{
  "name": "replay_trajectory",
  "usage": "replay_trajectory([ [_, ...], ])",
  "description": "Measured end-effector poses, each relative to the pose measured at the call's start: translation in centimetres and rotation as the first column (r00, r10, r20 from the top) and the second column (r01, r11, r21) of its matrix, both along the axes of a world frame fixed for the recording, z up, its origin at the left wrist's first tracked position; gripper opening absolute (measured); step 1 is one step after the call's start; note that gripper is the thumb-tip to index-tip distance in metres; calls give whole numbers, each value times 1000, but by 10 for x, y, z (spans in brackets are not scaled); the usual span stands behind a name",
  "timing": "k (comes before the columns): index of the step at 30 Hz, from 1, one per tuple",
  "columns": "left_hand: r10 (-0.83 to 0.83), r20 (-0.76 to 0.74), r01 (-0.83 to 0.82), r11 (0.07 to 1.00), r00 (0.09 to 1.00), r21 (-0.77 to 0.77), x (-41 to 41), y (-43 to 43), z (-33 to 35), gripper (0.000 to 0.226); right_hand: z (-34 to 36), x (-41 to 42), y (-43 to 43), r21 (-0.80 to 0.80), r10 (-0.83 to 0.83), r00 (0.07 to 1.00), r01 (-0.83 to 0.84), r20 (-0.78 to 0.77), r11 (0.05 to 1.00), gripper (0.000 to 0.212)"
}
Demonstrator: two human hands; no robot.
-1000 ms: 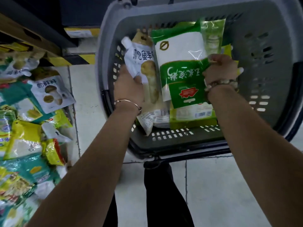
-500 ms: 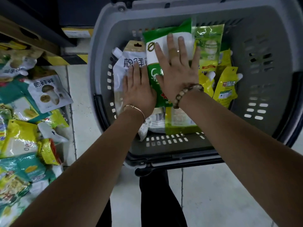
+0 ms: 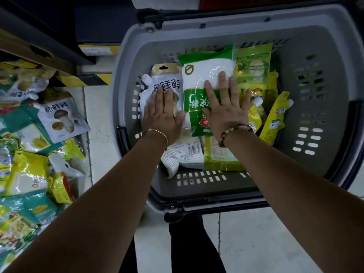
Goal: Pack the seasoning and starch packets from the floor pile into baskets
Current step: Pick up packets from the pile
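A grey plastic basket [image 3: 319, 56] stands on the floor in front of me with several packets inside. My left hand [image 3: 162, 117] lies flat, fingers straight, on a white mushroom seasoning pouch [image 3: 163, 83]. My right hand [image 3: 226, 109] presses flat on a green-and-white starch bag [image 3: 206, 71] beside it. Yellow-green packets [image 3: 254, 66] and yellow spouted pouches [image 3: 275, 117] fill the basket's right part. A pile of packets [image 3: 29, 164] covers the floor at the left.
A white mushroom pouch [image 3: 61, 117] tops the floor pile. A dark shelf base with a yellow-black striped strip [image 3: 88, 78] runs behind the pile. Pale floor tiles [image 3: 266, 243] lie below the basket. My dark trouser legs [image 3: 193, 249] show under my arms.
One second ago both hands gripped the packets' edges while lowering them. Since then the fingers have straightened and both palms press flat on the packets, which have settled lower in the basket.
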State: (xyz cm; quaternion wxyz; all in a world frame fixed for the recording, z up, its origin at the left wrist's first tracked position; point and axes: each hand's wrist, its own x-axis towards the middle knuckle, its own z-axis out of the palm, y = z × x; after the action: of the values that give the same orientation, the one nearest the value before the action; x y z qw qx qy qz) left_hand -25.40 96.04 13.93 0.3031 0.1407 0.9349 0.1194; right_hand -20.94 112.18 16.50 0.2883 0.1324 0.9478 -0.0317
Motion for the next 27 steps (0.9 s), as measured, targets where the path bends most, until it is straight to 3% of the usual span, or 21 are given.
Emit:
replay_trajectory([
  [5, 11, -36, -12, 1000, 999, -19, 1, 3, -3, 68, -1, -7, -2, 19, 10, 1000, -11, 24, 1000, 64],
  [10, -1, 59, 0, 1000, 998, 13, -8, 2, 6, 70, 1, -8, -1, 30, 19, 999, -20, 42, 999, 65],
  [13, 19, 41, -26, 988, 999, 155, -5, 1, 38, 60, 4, -6, 2, -34, 2, 1000, -2, -2, 999, 68],
  [16, 3, -127, 41, 938, 992, 343, 9, -13, 80, 58, 15, -4, 0, -153, -106, 993, 97, -51, 984, 70],
  [21, 218, -161, -116, 868, 963, 482, 18, -73, 107, 49, 47, -1, -39, -248, -284, 946, 240, -160, 939, 61],
  [23, 297, -134, -196, 846, 945, 496, 20, -102, 108, 51, 60, 0, -64, -256, -259, 941, 201, -218, 946, 59],
  [27, 507, -97, -387, 756, 857, 527, 28, -159, 110, 47, 80, -5, -129, -430, -236, 887, 48, -397, 902, 55],
])
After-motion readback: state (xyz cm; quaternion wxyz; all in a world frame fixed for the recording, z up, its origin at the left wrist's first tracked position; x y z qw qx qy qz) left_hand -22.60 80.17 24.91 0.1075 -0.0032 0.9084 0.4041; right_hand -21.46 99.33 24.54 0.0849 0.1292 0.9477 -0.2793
